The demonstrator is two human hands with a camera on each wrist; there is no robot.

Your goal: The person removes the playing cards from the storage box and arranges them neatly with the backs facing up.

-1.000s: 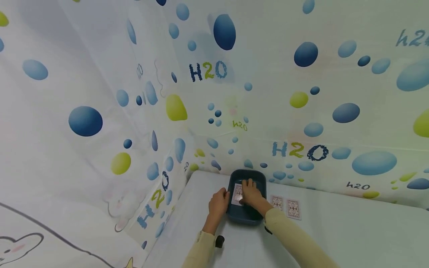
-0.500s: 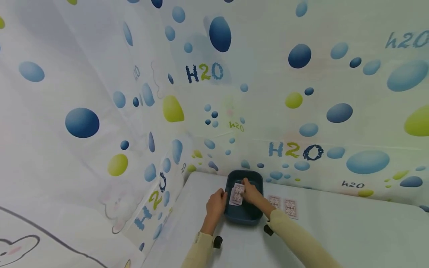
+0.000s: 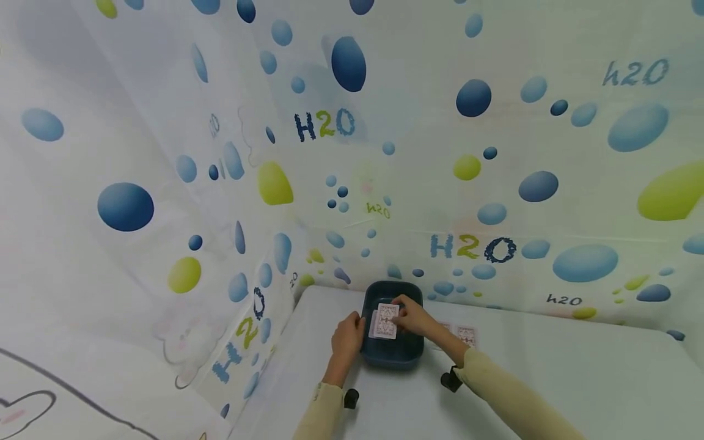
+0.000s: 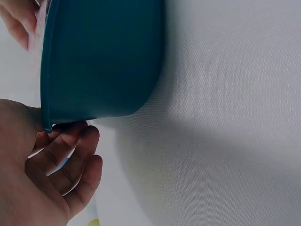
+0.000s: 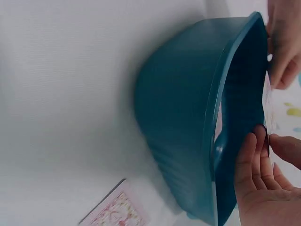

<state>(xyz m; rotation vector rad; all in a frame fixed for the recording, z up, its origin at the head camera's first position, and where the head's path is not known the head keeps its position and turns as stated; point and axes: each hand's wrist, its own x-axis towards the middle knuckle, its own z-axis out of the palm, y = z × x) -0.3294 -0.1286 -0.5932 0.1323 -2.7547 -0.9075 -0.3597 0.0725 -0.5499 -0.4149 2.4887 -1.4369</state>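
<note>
A dark teal plastic basin [image 3: 392,360] stands on the white table. At its left side my left hand [image 3: 346,335] grips the rim; in the left wrist view, curled fingers [image 4: 77,160] of that hand lie at the outer wall. My right hand [image 3: 415,318] pinches a red-and-white patterned playing card [image 3: 387,322] by its right edge, over the basin. In the right wrist view the thumb is on one face of this card [image 5: 267,101] and fingers on the other. Another card [image 3: 374,324] shows in the basin, mostly hidden behind the held one.
Right of the basin, two more playing cards lie on the table: one card [image 3: 467,336] in fuller view, the other card [image 3: 444,327] partly covered by the right forearm. A printed curtain [image 3: 418,183] with blue and green spots rises behind the table [image 3: 550,379].
My right hand, first reaching down at the card in the basin, has lifted a card and shifted it slightly. A card beneath shows more now. The left hand stays on the rim.
</note>
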